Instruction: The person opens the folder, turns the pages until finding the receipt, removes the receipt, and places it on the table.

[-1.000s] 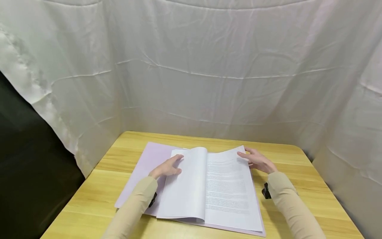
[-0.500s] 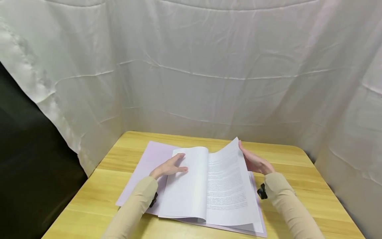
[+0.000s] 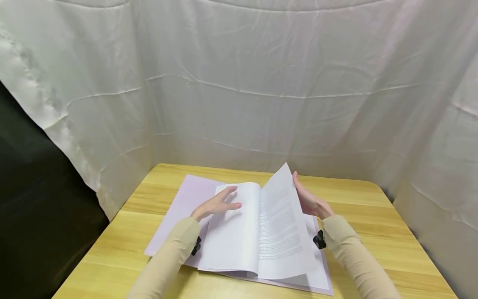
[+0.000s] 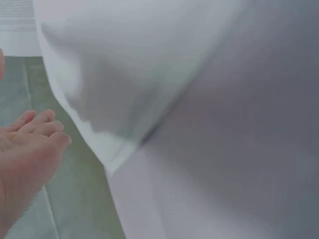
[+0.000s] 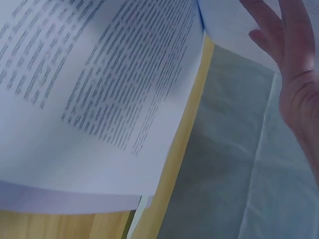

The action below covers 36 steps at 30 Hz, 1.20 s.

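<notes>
A lilac folder (image 3: 188, 197) lies open on the table, with printed white sheets in it. Turned-over pages (image 3: 231, 243) rest on the left side, their blank backs up. My left hand (image 3: 217, 203) is over these pages, fingers and thumb spread apart. On the right side one printed page (image 3: 278, 226) stands raised at its far corner, bowed toward the left. Behind its right edge is my right hand (image 3: 310, 201), fingers extended along the sheet; the page hides part of them. Below the raised page lies another sheet (image 3: 317, 270). The right wrist view shows lines of print on a page (image 5: 119, 74).
The wooden table (image 3: 373, 232) extends on both sides of the folder. Pale curtains (image 3: 284, 124) hang behind it and at both sides. Dark cloth (image 3: 45, 199) shows at the left. A small black device (image 3: 320, 240) sits at the right wrist.
The right hand has moved left from the page's far right corner, and the page has risen and bowed leftward, uncovering the sheet below. The left hand has shifted slightly right.
</notes>
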Each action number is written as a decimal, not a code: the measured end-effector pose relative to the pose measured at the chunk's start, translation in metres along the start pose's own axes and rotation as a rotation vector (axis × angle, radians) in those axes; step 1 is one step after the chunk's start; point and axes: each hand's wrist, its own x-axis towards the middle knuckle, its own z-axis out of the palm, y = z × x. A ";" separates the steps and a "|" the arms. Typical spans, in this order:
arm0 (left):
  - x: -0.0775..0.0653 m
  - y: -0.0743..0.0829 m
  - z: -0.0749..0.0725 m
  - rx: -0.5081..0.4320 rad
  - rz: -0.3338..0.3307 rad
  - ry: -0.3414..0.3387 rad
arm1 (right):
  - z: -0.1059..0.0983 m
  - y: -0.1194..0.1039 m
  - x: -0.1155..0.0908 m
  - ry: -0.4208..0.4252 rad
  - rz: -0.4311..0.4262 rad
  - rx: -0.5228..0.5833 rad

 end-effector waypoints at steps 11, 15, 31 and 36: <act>0.005 0.019 -0.003 -0.234 0.042 -0.068 | 0.018 -0.014 0.015 -0.086 -0.042 0.055; 0.007 0.020 -0.001 -0.384 0.061 -0.112 | 0.024 -0.013 0.019 -0.101 -0.029 0.058; 0.002 0.041 -0.001 -0.583 -0.012 -0.149 | 0.036 -0.011 0.021 -0.155 -0.095 0.008; 0.002 0.042 0.001 -0.581 -0.049 -0.124 | 0.032 -0.005 0.019 -0.171 -0.093 0.008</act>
